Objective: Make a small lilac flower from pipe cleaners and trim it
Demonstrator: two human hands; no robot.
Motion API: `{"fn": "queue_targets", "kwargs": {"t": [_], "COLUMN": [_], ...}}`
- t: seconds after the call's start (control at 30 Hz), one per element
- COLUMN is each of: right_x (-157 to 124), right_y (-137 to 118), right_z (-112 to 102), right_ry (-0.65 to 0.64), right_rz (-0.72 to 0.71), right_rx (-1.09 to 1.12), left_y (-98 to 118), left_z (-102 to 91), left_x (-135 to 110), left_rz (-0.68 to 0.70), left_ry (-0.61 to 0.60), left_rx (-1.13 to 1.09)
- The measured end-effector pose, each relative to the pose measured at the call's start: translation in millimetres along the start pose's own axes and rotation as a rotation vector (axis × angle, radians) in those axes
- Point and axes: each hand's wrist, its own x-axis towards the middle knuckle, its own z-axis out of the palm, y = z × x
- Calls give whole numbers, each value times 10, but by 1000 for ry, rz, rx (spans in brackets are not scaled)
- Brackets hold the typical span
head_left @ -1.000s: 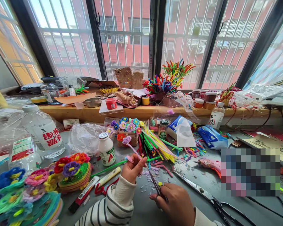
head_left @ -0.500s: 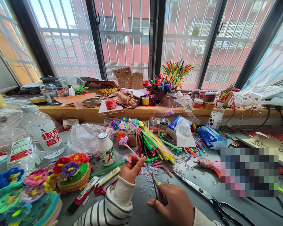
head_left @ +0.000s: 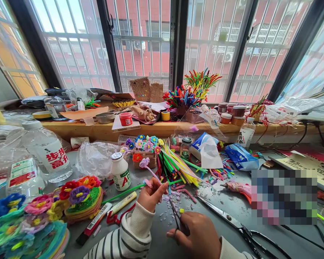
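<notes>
My left hand [head_left: 151,196] is closed in a pinch on the stem of a purple pipe-cleaner flower [head_left: 144,162], whose head points up and to the left. My right hand [head_left: 201,232] is closed around the handles of small scissors [head_left: 175,212]; the blades reach up towards the stem just beside my left fingers. Small purple fluff trimmings [head_left: 175,199] lie on the grey table [head_left: 162,233] under the blades.
A bundle of coloured pipe cleaners [head_left: 175,163] lies behind my hands, beside a basket of small flowers [head_left: 144,149]. Stacked pipe-cleaner flowers [head_left: 43,212], a white drink bottle [head_left: 120,172] and water bottles [head_left: 47,151] stand left. Large scissors [head_left: 232,219] and a pink glue gun [head_left: 237,187] lie right.
My right hand with the scissors has slid slightly left and down. The flower in my left hand has barely shifted.
</notes>
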Motion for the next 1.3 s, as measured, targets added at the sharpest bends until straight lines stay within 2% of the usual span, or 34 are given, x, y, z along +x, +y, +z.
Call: {"fn": "queue_targets", "kwargs": {"t": [0.13, 0.37, 1.3], "right_x": [1, -5, 2], "right_y": [14, 21, 23], "right_z": [19, 18, 34], "right_ry": [23, 45, 40], "right_rz": [-7, -31, -34], "right_rx": [-5, -7, -28], "left_y": [-2, -6, 13], "left_z": [-4, -8, -1], "left_x": [1, 4, -7], "left_rz": [13, 34, 58], "left_ry": [-5, 57, 33], "left_rx": [16, 46, 48]}}
